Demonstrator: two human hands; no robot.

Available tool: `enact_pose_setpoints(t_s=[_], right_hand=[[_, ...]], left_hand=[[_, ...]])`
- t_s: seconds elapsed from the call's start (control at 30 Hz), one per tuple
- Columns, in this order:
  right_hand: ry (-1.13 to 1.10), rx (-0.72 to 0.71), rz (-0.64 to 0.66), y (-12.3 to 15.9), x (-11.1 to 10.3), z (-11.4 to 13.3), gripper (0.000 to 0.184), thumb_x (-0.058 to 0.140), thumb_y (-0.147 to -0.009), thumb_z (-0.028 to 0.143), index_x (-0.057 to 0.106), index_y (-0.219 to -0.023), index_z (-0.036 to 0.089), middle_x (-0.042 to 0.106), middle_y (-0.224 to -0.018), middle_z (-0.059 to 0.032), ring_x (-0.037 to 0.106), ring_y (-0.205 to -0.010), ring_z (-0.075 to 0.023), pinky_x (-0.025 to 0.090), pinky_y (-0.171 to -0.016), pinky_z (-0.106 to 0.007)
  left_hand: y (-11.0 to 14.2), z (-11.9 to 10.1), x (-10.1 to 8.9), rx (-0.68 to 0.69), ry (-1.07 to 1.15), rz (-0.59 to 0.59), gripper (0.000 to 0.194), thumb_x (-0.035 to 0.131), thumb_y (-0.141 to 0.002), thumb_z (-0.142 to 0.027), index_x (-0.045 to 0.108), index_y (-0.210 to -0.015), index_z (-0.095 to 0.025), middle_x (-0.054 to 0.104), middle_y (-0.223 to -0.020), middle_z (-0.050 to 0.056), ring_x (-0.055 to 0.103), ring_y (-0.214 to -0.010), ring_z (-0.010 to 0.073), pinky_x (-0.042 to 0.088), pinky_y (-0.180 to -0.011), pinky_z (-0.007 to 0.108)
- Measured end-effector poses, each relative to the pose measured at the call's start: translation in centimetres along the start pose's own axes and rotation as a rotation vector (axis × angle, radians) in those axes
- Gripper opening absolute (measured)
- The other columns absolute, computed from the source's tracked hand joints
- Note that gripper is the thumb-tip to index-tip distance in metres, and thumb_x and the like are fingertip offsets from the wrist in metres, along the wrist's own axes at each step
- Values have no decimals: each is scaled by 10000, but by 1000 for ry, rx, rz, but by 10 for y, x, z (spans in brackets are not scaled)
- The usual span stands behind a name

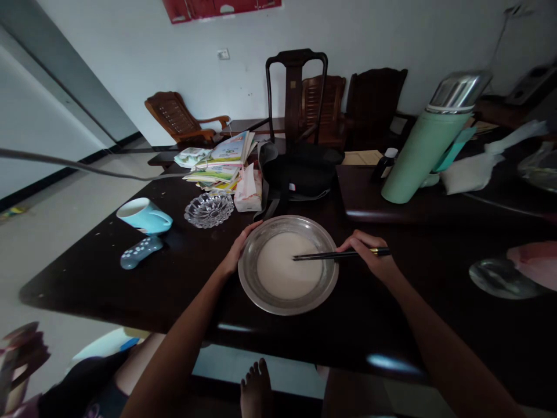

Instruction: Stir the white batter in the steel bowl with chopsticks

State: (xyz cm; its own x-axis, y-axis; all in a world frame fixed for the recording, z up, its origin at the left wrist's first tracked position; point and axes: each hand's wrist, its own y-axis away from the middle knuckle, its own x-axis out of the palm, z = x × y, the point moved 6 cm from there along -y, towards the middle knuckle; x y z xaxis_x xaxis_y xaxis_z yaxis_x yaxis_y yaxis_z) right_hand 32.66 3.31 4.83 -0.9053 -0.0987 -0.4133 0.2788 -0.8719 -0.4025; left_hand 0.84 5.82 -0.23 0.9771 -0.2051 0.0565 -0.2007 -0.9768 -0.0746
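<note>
A shallow metal bowl (261, 296) sits on the dark table (183, 273) near its front edge. It holds a pale, smooth batter (281, 276). My left hand (237, 249) curves against the bowl's left rim, fingers touching the metal. My right hand (368, 255) is closed on a pair of dark chopsticks (322, 255), held nearly level. Their tips rest in the batter near the bowl's middle.
Left of the bowl are a glass ashtray (209, 209), a blue mug (143, 216) and a small blue controller (140, 251). Behind lie stacked books (221, 162), a black bag (300, 168) and a green thermos (429, 145). Chairs stand beyond. A bare foot (256, 389) shows below the table.
</note>
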Motion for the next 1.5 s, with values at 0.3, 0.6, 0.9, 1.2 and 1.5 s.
enact_pose_setpoints(t_s=[0.3,0.6,0.9,1.2,1.5], right_hand=[[36,-68,56,0,5,0,242,541,-955,340,770,-921,268,757,-866,-37,634,-820,-197,500,-764,-351],[6,-123,129,1,15,6,216,563,-939,347,764,-912,273,765,-866,-36,641,-800,-202,517,-756,-366],[-3,-106,124,0,9,6,310,499,-969,365,754,-841,243,738,-780,-38,654,-737,-184,499,-714,-336],[-5,-45,45,0,-1,2,392,455,-984,397,753,-787,235,729,-746,-38,658,-727,-186,496,-702,-334],[20,-56,72,-1,2,-1,317,503,-966,374,773,-850,255,750,-802,-37,655,-757,-190,499,-715,-341]], left_hand=[[-1,4,-3,13,9,6,610,399,-927,-623,545,-1372,-232,529,-1453,75,391,-1386,334,217,-1180,506],[-1,4,-4,16,-3,13,612,399,-925,-624,542,-1376,-236,516,-1465,73,394,-1384,337,208,-1182,520],[-2,2,-2,26,-17,6,598,398,-929,-617,554,-1365,-238,527,-1457,64,385,-1393,325,214,-1184,496],[-1,0,0,21,0,5,601,403,-928,-614,557,-1361,-227,538,-1445,69,407,-1377,326,222,-1179,498],[-2,2,-2,16,-17,6,620,398,-924,-629,542,-1377,-231,539,-1443,72,395,-1383,335,215,-1181,508]])
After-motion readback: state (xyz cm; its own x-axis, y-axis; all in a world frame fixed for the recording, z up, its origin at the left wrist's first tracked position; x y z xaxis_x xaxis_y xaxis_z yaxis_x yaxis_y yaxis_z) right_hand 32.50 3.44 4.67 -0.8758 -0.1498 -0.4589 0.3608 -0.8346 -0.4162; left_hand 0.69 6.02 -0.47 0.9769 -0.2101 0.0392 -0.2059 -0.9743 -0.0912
